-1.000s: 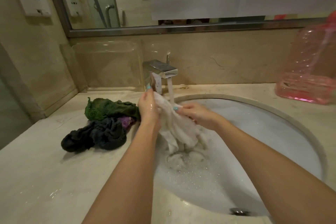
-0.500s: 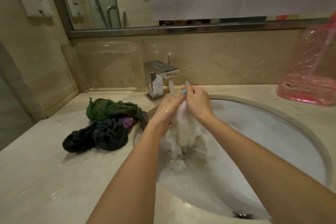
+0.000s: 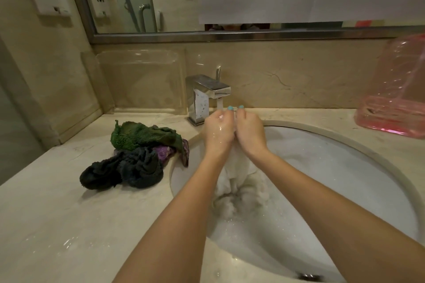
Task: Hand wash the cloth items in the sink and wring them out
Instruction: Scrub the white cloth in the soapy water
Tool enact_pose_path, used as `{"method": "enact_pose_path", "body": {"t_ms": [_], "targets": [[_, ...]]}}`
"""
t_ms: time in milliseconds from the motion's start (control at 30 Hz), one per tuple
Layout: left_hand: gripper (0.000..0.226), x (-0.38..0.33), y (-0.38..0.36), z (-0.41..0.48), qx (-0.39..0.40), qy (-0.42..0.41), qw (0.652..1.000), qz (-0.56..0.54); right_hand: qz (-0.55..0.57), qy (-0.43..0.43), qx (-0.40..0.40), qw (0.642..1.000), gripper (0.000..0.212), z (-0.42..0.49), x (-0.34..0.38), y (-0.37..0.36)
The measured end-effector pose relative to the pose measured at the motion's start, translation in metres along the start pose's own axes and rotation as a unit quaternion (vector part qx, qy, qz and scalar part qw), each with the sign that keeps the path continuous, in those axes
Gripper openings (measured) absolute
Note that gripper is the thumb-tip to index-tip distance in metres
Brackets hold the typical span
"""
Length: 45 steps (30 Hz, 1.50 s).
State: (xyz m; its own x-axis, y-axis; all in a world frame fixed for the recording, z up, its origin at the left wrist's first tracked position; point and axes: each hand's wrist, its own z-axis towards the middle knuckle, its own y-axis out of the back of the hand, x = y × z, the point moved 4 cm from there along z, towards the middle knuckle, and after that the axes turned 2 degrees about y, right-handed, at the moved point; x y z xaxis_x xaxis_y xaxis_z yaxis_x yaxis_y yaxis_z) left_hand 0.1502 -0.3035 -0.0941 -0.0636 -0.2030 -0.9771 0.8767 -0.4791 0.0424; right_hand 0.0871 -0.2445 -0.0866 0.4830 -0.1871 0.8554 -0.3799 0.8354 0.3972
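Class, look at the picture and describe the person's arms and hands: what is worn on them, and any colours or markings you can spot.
The left forearm and right forearm are bare: no sleeves, watch or bracelet show. The left hand and right hand carry no visible rings. The fingernails that show are painted turquoise. The left hand glistens with water.

head cam, close, looks fwd & down over sink [image 3: 345, 145] toward mirror [image 3: 207, 37].
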Motion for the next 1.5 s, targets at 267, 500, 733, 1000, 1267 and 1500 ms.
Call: {"method": "enact_pose_path", "body": {"t_ms": [267,500,733,1000,1267,1500], "targets": [[0.025,0.008,0.025,0.007,0.004,0.061,0.994,-0.085,0.031,0.038,0.047,0.998,0.048,-0.009,0.015,-0.015],[0.056,0.01,-0.002,-0.011,0.201,0.092,0.972,0.075,0.123,-0.052,0.068,0.989,0.047,0.02,-0.029,0.013],[0.016,0.002,0.004,-0.006,0.167,0.125,0.962,-0.174,0.206,-0.159,0.329,0.908,0.093,0.007,-0.053,0.007],[0.02,0.003,0.031,0.004,0.044,0.136,0.935,-0.325,0.075,-0.147,0.543,0.823,0.044,-0.014,-0.085,-0.001],[0.026,0.011,0.041,0.018,-0.035,0.11,0.959,-0.258,0.358,-0.155,0.343,0.855,0.045,0.01,-0.058,0.034],[0.015,0.015,0.007,-0.007,0.121,0.151,0.978,-0.079,0.357,-0.153,0.241,0.89,0.042,0.011,-0.029,0.038]]}}
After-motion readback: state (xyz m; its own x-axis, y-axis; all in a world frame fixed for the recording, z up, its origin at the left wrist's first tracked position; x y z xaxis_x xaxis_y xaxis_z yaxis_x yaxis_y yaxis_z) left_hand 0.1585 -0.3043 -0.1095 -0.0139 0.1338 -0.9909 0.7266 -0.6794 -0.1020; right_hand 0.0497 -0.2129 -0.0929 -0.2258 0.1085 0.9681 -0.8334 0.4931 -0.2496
